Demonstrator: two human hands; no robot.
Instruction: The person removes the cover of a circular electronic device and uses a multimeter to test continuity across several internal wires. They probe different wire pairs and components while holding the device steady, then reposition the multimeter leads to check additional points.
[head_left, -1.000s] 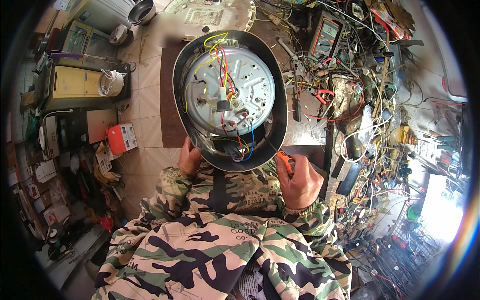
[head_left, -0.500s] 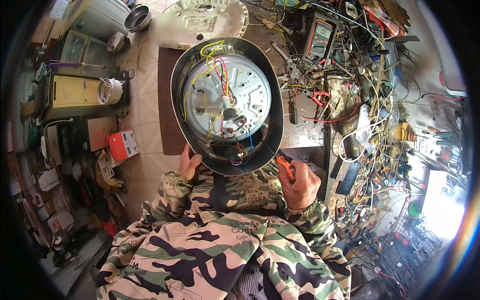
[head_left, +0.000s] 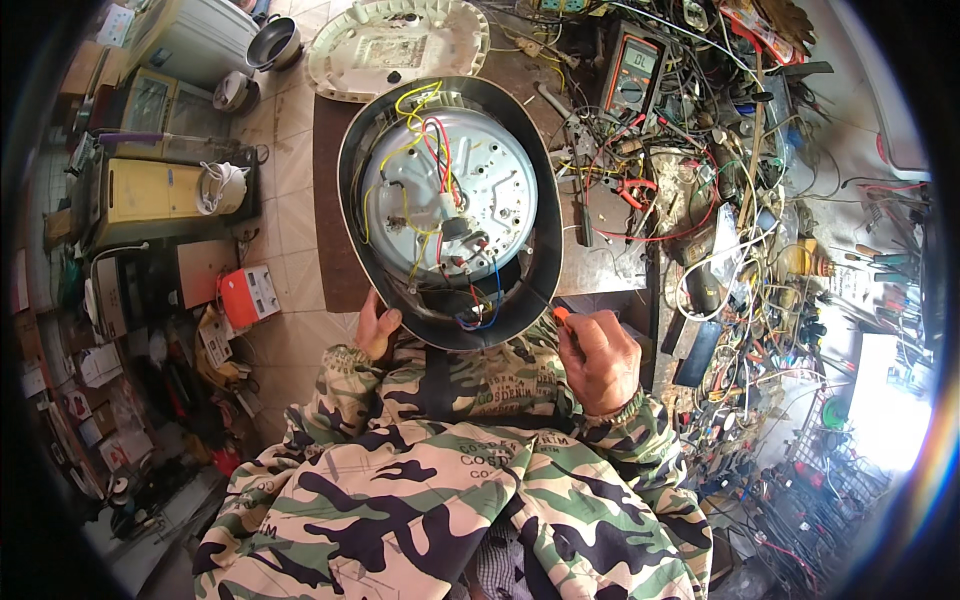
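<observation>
An upturned oval appliance housing point(head_left: 352, 200), likely a rice cooker's, lies in front of me with its base off. Inside sits a round metal pan point(head_left: 400, 170) crossed by yellow, red and blue wires. My left hand point(head_left: 376, 330) grips the housing's near left side, thumb showing and fingers mostly hidden beneath. My right hand point(head_left: 601, 362) is closed round an orange-handled screwdriver point(head_left: 562, 314) at the near right side; its thin shaft meets the housing rim. The hand hides most of the handle.
Behind the housing lies a cream plastic base cover point(head_left: 330, 62). On the right, the brown table point(head_left: 335, 250) carries a multimeter point(head_left: 634, 75), red-handled pliers point(head_left: 637, 192) and tangled cables. A red and white box point(head_left: 248, 297) stands to the left, below table level.
The housing has shifted slightly left. My right hand has turned over the screwdriver, so less of the orange handle shows. My left hand keeps its hold.
</observation>
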